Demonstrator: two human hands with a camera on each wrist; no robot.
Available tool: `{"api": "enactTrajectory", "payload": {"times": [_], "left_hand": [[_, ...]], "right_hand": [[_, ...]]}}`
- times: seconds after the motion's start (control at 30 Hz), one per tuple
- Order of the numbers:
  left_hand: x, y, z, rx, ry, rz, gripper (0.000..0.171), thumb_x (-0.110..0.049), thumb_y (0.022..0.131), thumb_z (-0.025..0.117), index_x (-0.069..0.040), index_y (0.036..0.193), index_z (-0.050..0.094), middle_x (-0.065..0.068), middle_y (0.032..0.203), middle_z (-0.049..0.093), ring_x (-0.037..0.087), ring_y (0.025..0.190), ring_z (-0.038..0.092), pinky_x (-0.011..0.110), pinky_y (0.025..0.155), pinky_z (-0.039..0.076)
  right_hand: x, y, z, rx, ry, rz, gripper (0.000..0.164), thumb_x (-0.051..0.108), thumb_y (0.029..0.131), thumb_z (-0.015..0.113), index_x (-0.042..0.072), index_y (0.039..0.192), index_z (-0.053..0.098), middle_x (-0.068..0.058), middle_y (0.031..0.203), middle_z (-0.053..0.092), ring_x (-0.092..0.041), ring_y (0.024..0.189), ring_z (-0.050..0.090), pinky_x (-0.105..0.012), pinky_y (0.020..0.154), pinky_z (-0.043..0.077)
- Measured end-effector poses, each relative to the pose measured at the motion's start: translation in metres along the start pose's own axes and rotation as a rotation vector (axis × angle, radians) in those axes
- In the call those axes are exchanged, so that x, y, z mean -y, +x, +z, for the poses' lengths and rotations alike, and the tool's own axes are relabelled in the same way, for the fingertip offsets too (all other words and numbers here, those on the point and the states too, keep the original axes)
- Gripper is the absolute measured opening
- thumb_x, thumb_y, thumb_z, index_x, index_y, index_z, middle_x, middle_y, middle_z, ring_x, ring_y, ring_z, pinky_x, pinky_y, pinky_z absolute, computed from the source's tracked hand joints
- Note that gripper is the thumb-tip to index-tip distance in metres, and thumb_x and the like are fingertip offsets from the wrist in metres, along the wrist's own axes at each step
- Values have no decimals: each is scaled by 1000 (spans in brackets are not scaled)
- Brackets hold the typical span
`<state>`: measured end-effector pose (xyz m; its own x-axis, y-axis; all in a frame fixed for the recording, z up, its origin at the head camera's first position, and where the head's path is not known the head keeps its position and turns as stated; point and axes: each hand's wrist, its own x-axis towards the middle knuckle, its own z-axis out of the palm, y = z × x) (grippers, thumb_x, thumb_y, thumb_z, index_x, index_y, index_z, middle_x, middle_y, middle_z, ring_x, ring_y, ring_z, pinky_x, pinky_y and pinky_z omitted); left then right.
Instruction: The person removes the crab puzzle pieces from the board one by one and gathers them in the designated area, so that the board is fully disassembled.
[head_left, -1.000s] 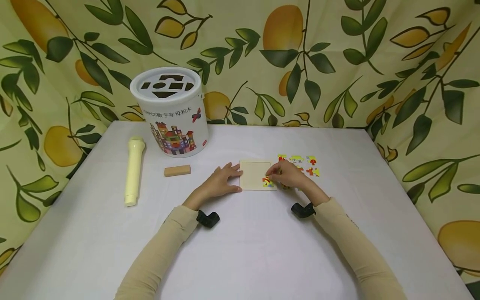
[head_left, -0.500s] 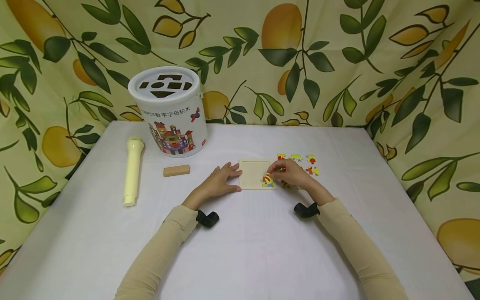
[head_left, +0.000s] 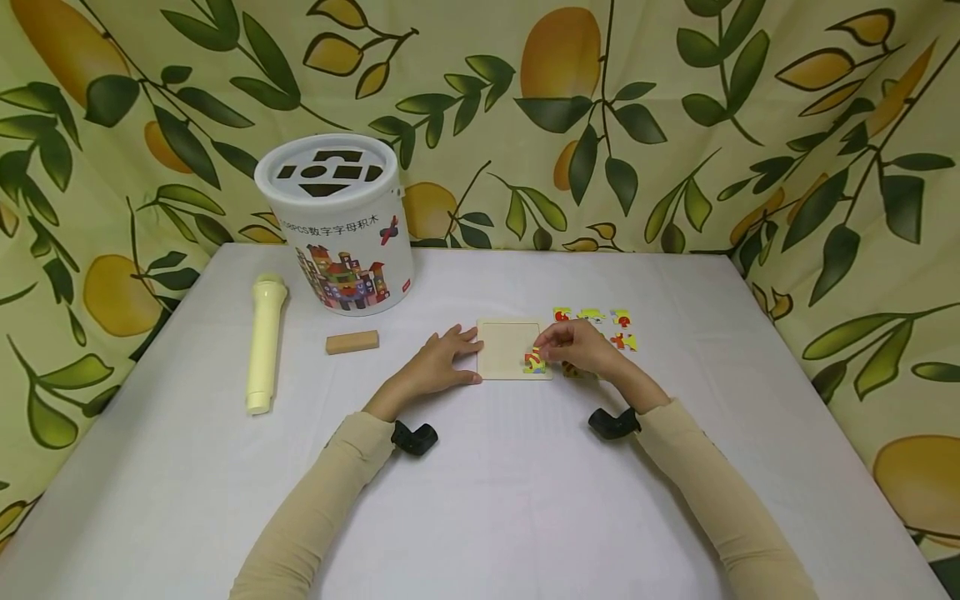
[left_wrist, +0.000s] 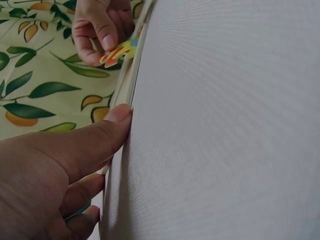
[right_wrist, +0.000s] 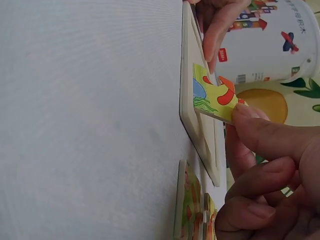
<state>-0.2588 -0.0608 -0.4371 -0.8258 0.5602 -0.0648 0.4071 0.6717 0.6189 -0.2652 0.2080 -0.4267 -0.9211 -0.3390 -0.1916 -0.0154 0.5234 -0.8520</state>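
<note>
A shallow wooden puzzle tray [head_left: 504, 350] lies flat on the table. My left hand [head_left: 437, 364] rests at its left side, thumb and fingertips touching the rim. In the left wrist view that thumb [left_wrist: 97, 142] lies against the tray's edge. Between thumb and fingers my right hand [head_left: 583, 346] pinches a yellow puzzle piece [right_wrist: 212, 95] with red stripes and a blue patch. The piece is tilted over the tray's near right corner, one edge low by the rim. More puzzle pieces [head_left: 622, 318] lie right of the tray, some hidden by the right hand.
A white block bucket [head_left: 352, 233] with a cut-out lid stands at the back left. Left of it lies a cream-coloured tube [head_left: 267, 346] with a wider end. A wooden block [head_left: 352, 342] sits in front of the bucket. Patterned cloth hangs behind the table.
My right hand has shifted slightly right, and the pinched piece, which lay flatter in the tray's corner, is now tipped up. The left hand has stayed at the rim.
</note>
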Motion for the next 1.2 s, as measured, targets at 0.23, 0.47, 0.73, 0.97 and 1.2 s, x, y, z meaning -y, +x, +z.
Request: {"api": "enactTrajectory", "payload": {"times": [0.23,0.47,0.73,0.97,1.2], "left_hand": [[-1,0,0,1,-3,4,62,-28,79,71,-8,132,49,7,148,33,29,142,15,56,112,7],[-1,0,1,0,-7,17,62,-28,79,71,-7,132,49,8,147,33,29,142,15,56,112,7],[0,-1,-1,-2,-4,26,62,-29,79,71,-7,132,48,9,147,33,30,142,15,57,112,7],[0,-1,-1,5,-8,23,62,-28,79,71,-7,133,48,9,148,32,30,142,14,56,112,7],[1,-1,-1,8,-17,20,62,-28,80,71,-7,133,48,8,148,32,29,142,14,56,112,6]], "right_hand": [[0,-2,-1,-44,11,2,15,10,82,67,3,96,70,-2,86,68,-12,73,56,-21,62,49],[-3,-12,-17,-100,3,62,22,19,81,70,5,98,71,-1,90,69,-12,75,58,-22,62,48],[-25,-36,-58,-190,-72,164,30,26,81,70,6,104,70,1,97,68,-11,82,53,-25,67,48],[-47,-55,-87,-184,-125,251,38,29,83,68,4,111,66,-11,113,62,-14,81,48,-24,65,46],[-62,-62,-96,-157,-151,264,36,28,84,66,3,109,67,-12,114,63,-14,90,52,-20,70,45]]}}
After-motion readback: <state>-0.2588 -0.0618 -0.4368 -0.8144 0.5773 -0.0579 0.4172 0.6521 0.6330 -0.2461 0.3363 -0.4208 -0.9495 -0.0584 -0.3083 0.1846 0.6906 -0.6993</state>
